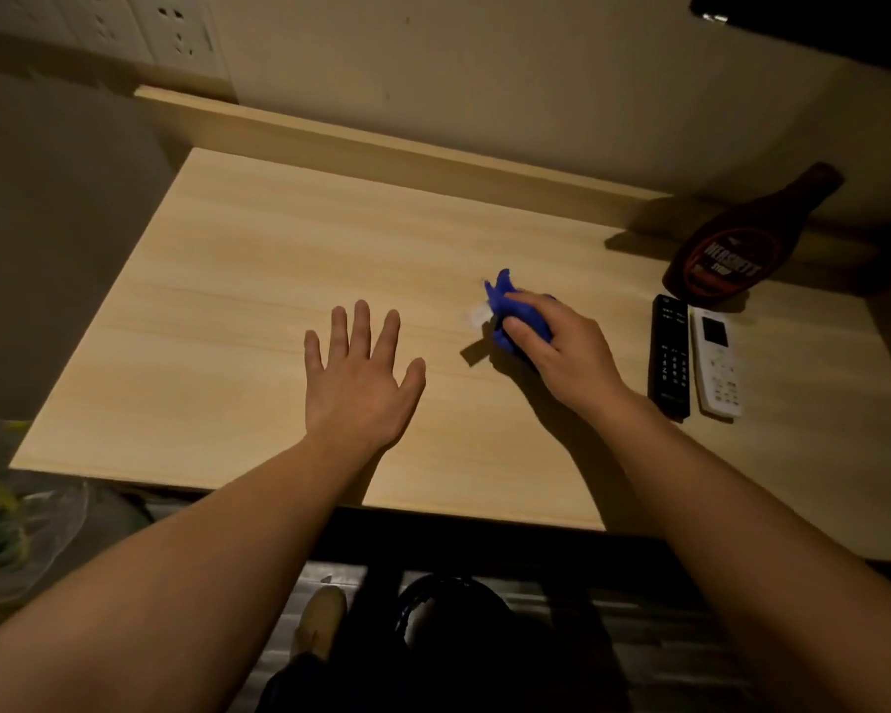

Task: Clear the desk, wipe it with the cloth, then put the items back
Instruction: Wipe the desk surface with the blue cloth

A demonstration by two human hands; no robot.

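Observation:
A light wooden desk (227, 301) fills the middle of the head view. My right hand (561, 347) grips a bunched blue cloth (505, 295) and holds it down on the desk right of centre. A small white tag (477, 315) sticks out at the cloth's left. My left hand (358, 373) lies flat on the desk with its fingers spread, left of the cloth and apart from it. At the desk's right stand a brown chocolate syrup bottle (731, 254), a black remote (669, 352) and a white remote (718, 360) side by side.
A raised wooden ledge (381, 146) runs along the desk's back edge under the wall. Wall sockets (176, 33) sit at the upper left. A clear plastic bag (16, 532) lies off the desk's left front corner. Below the front edge are the dark floor and a shoe (320, 620).

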